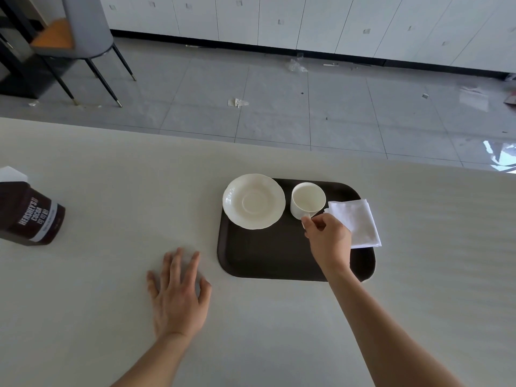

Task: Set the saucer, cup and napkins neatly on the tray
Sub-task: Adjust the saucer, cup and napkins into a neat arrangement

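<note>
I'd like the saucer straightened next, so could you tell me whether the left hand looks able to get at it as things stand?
Probably yes: the left hand lies flat on the table, and nothing stands between it and the saucer.

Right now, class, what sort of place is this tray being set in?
Probably a café or canteen: a long counter, a serving tray with cup and saucer, a chair on tiled floor.

White saucer [253, 201], upright cup [307, 199] and folded napkins [356, 222] on dark tray [265, 255].
</note>
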The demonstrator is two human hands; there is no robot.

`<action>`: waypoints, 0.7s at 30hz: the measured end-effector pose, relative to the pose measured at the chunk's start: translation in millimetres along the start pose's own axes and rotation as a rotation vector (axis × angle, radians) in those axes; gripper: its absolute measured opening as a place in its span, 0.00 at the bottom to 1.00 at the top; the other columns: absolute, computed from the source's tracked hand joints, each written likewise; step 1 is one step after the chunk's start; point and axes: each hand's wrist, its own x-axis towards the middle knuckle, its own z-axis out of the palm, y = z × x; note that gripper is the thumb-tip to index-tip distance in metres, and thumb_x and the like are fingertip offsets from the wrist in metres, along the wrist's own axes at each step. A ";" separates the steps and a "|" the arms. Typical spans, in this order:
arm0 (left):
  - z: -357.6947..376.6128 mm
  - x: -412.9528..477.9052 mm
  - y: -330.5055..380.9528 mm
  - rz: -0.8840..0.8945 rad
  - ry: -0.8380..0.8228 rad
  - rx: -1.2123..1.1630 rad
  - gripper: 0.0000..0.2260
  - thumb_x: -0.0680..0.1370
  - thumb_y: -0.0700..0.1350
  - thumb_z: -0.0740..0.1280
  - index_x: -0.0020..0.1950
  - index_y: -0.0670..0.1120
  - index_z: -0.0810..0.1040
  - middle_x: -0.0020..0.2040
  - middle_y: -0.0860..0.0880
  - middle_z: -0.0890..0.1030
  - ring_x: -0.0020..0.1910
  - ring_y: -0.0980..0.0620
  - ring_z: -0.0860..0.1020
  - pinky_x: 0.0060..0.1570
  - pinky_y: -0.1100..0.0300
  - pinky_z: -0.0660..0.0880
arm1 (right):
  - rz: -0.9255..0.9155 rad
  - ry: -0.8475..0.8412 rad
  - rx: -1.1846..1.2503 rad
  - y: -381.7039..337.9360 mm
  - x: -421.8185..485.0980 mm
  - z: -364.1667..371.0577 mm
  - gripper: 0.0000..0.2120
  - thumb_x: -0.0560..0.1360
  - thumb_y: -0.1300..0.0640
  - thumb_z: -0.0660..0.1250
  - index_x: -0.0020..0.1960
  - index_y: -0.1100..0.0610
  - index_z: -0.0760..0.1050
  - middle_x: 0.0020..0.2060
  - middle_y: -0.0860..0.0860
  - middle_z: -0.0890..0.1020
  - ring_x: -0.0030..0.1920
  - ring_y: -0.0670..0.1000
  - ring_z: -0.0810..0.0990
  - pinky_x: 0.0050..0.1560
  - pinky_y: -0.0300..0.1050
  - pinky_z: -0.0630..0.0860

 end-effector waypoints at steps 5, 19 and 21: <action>-0.5 -0.2 0.3 0.002 -0.004 -0.005 0.26 0.75 0.54 0.54 0.73 0.52 0.70 0.76 0.43 0.67 0.77 0.42 0.61 0.74 0.35 0.53 | -0.014 -0.005 -0.001 3.0 0.2 -0.2 0.13 0.75 0.46 0.70 0.39 0.55 0.79 0.32 0.47 0.82 0.37 0.49 0.80 0.40 0.45 0.77; -23.3 4.1 18.8 -0.058 0.022 -0.177 0.20 0.74 0.49 0.66 0.65 0.45 0.78 0.66 0.41 0.77 0.68 0.38 0.72 0.69 0.35 0.63 | 0.059 0.016 -0.058 40.2 6.8 -72.3 0.07 0.75 0.56 0.67 0.38 0.55 0.79 0.32 0.49 0.82 0.36 0.53 0.81 0.35 0.42 0.74; -32.0 3.7 41.4 0.068 0.104 -0.239 0.15 0.74 0.50 0.65 0.55 0.43 0.82 0.53 0.43 0.83 0.53 0.38 0.80 0.54 0.42 0.75 | 0.056 0.046 -0.082 49.1 13.3 -86.2 0.06 0.74 0.57 0.67 0.39 0.55 0.79 0.33 0.49 0.82 0.37 0.54 0.80 0.36 0.44 0.74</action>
